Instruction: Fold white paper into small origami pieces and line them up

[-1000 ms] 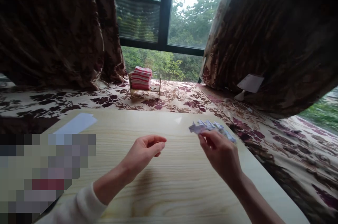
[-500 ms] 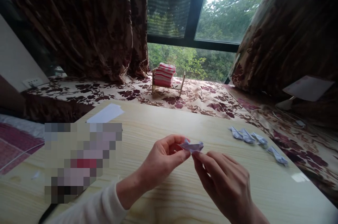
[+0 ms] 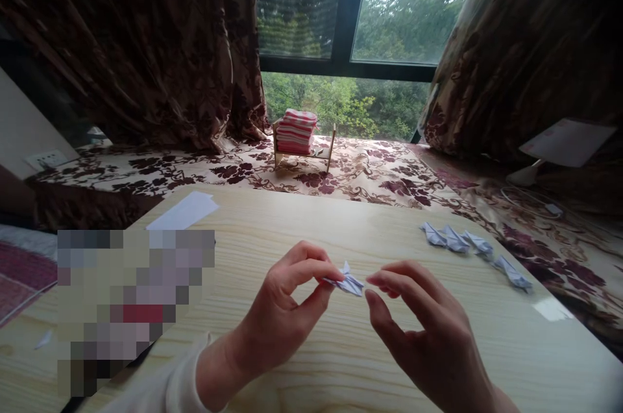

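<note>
A small folded paper figure (image 3: pixel 351 283), pale bluish white with pointed tips, is pinched at its left end between the thumb and fingers of my left hand (image 3: pixel 292 302). Just right of the figure, my right hand (image 3: pixel 428 328) is apart from it, thumb and forefinger separated by a gap with nothing between them. The figure's left end is hidden behind my left fingertips. Several similar folded paper figures (image 3: pixel 456 239) lie in a row on the right side of the wooden table (image 3: pixel 272 218).
White paper strips (image 3: pixel 182 210) lie at the table's back left. A pixelated patch (image 3: pixel 141 309) covers something on the left, with a paper scrap (image 3: pixel 43 339) beside it. Beyond the table, a small rack (image 3: pixel 302 154) holds folded striped cloths (image 3: pixel 296 132). A lamp (image 3: pixel 564 142) stands at right.
My right hand has let go of the paper figure and opened just to its right. The figure has turned in my left hand, showing an upright point. The view has shifted slightly.
</note>
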A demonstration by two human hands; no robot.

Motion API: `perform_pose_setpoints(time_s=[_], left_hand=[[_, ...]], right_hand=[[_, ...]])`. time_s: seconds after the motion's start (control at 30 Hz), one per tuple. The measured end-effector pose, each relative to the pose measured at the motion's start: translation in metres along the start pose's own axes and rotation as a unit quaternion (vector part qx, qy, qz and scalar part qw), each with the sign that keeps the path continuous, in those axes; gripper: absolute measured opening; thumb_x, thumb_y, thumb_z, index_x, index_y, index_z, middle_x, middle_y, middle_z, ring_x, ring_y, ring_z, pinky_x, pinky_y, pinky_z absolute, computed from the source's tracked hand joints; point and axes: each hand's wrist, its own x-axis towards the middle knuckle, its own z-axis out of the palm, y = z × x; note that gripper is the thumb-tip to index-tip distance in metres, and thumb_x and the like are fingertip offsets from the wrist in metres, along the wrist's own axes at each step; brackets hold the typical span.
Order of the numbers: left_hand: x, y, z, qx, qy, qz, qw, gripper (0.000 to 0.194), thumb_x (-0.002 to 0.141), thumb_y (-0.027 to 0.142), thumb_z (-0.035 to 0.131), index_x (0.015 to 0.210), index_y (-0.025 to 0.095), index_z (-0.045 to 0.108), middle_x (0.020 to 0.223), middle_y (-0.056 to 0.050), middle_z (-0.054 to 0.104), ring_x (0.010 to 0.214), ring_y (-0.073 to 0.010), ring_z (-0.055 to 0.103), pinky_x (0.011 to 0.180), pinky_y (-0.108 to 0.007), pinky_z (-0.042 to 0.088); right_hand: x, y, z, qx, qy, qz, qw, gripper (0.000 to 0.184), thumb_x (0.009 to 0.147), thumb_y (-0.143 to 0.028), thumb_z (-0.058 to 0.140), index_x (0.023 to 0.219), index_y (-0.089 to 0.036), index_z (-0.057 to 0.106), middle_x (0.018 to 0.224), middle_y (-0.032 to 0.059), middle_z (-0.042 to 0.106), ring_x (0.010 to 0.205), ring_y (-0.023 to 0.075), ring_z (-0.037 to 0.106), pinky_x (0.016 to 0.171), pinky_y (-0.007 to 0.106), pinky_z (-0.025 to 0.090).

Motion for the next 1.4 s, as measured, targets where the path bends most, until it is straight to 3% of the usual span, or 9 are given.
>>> perform_pose_setpoints(time_s=[0.43,0.83,0.9,0.97,1.07,1.13,1.2,1.4], left_hand=[[-0.002,-0.001,0.001,0.039,-0.030,0.036,0.998,0.027,0.080,-0.003,0.052,0.090,0.016,0.067,0.088,-0.005,0.056,0.084,-0.0133,0.058,0.077,-0.025,0.049],[-0.003,0.000,0.001,0.011,-0.015,-0.016,1.000,0.021,0.079,0.002,0.055,0.090,0.013,0.069,0.088,-0.005,0.058,0.084,-0.0134,0.059,0.078,-0.024,0.047],[-0.002,0.000,0.001,-0.015,-0.008,-0.057,0.998,0.018,0.079,0.005,0.057,0.087,0.014,0.069,0.089,-0.005,0.059,0.085,-0.0140,0.059,0.080,-0.026,0.046],[-0.001,-0.001,0.001,-0.074,-0.001,-0.148,0.986,0.012,0.077,0.011,0.060,0.083,0.014,0.070,0.089,-0.005,0.060,0.081,-0.0138,0.058,0.078,-0.027,0.046],[0.002,-0.006,0.000,-0.197,0.022,-0.334,0.921,0.012,0.074,0.020,0.065,0.083,0.013,0.069,0.081,-0.004,0.063,0.070,-0.0115,0.056,0.070,-0.026,0.046],[0.004,-0.009,-0.001,-0.257,0.047,-0.408,0.875,0.016,0.071,0.022,0.068,0.084,0.013,0.069,0.076,-0.003,0.064,0.065,-0.0103,0.055,0.068,-0.025,0.046],[0.005,-0.011,-0.001,-0.289,0.065,-0.430,0.853,0.018,0.068,0.022,0.069,0.083,0.012,0.069,0.076,-0.003,0.065,0.064,-0.0101,0.054,0.066,-0.025,0.046],[0.003,-0.011,0.000,-0.332,0.062,-0.436,0.834,0.016,0.066,0.024,0.073,0.077,0.012,0.069,0.069,-0.002,0.063,0.062,-0.0096,0.053,0.064,-0.025,0.046]], right_hand=[[-0.002,0.003,0.001,0.012,-0.032,-0.007,0.999,0.012,0.080,-0.005,0.059,0.083,-0.016,0.059,0.073,0.0023,0.057,0.068,0.0135,0.051,0.063,0.029,0.042],[-0.003,0.002,0.000,0.040,-0.026,0.032,0.998,0.011,0.082,-0.007,0.058,0.082,-0.017,0.057,0.073,0.0014,0.056,0.068,0.0124,0.052,0.062,0.026,0.044],[-0.003,0.003,-0.001,0.034,-0.017,0.038,0.999,0.009,0.082,-0.008,0.058,0.085,-0.017,0.058,0.075,0.0015,0.057,0.069,0.0121,0.053,0.062,0.025,0.044],[-0.003,0.004,-0.001,0.021,0.002,0.042,0.999,0.010,0.083,-0.009,0.058,0.090,-0.017,0.059,0.077,0.0020,0.057,0.068,0.0116,0.053,0.063,0.025,0.045],[-0.004,0.004,0.000,0.009,0.019,0.026,0.999,0.013,0.083,-0.009,0.059,0.093,-0.017,0.058,0.078,0.0021,0.058,0.068,0.0116,0.054,0.063,0.025,0.045],[-0.005,0.002,0.003,0.008,0.007,0.007,1.000,0.014,0.082,-0.008,0.060,0.093,-0.017,0.058,0.076,0.0019,0.058,0.067,0.0122,0.053,0.063,0.026,0.044],[-0.005,0.000,0.007,0.005,-0.012,-0.010,1.000,0.014,0.082,-0.008,0.060,0.094,-0.017,0.059,0.075,0.0019,0.059,0.067,0.0129,0.054,0.062,0.026,0.044],[-0.003,-0.011,0.017,-0.041,-0.038,-0.049,0.997,0.014,0.083,-0.011,0.061,0.097,-0.016,0.061,0.075,0.0028,0.061,0.067,0.0152,0.053,0.064,0.029,0.042]])
